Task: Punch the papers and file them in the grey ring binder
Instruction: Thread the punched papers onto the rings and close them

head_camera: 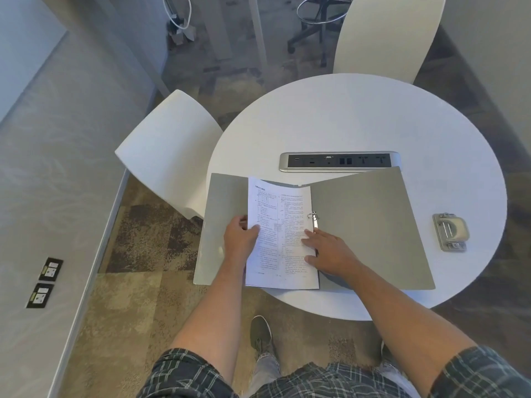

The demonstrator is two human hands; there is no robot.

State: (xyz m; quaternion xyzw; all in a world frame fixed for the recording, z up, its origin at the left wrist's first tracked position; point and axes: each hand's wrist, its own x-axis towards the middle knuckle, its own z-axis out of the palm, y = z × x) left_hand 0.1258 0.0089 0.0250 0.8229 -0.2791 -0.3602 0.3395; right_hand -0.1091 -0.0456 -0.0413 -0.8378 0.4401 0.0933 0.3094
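papers (280, 237): lying lengthwise in the open grey ring binder (370, 225), punched edge at the rings (313, 218)
left hand (240, 239): I'm pinching the sheets' left edge
right hand (327, 254): flat, fingers pressing beside the rings, so it's closer

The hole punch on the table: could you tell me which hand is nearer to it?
Right. The right hand presses the papers by the binder rings, the hole punch lying apart further right. The left hand holds the papers' far left edge.

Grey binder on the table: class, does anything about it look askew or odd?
Yes. The open binder overhangs the round table's left edge; its left cover juts past the rim, unsupported.
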